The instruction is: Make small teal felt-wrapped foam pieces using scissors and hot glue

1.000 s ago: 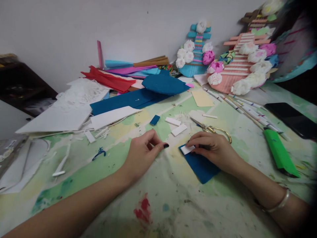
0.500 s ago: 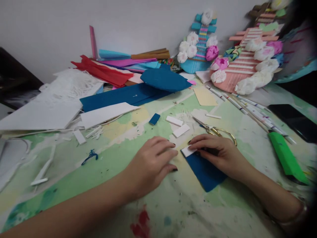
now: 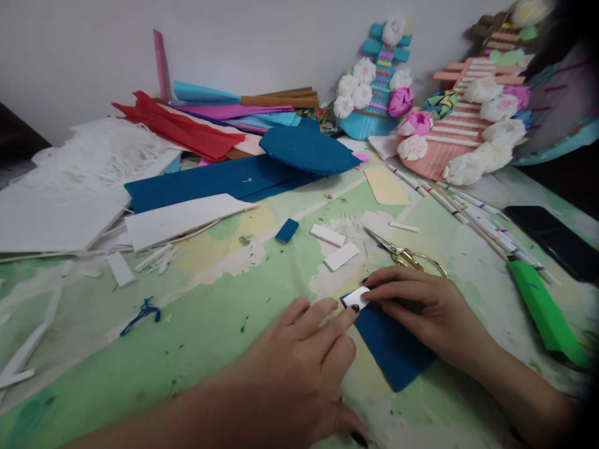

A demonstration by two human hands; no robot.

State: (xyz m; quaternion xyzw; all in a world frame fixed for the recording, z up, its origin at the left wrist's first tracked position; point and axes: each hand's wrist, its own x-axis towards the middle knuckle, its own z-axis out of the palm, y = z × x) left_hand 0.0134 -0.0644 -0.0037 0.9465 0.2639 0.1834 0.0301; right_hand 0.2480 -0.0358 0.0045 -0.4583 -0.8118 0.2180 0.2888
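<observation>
A small white foam-board rectangle [image 3: 353,299] lies on one end of a piece of blue crepe paper [image 3: 395,352] on the table. The fingertips of my right hand [image 3: 425,305] grip the rectangle's right end, the hand resting over the paper. My left hand [image 3: 311,365] reaches in from the left with its index fingertip on the rectangle's near edge; its thumb is spread low and it grasps nothing. Just beyond lie two more white rectangles [image 3: 327,235], a blue-covered rectangle [image 3: 287,231] and gold-handled scissors [image 3: 397,251].
A green utility knife [image 3: 545,312], a black phone [image 3: 552,240] and several striped paper sticks [image 3: 486,221] lie at right. Blue crepe sheets [image 3: 196,181] and white foam board [image 3: 47,218] are at back left. Flower-decorated instrument shapes [image 3: 369,121] lean on the wall.
My left hand has moved right and nearer to me, its index finger now touching the white rectangle and its thumb spread wider. My right hand keeps its hold. The view has shifted slightly.
</observation>
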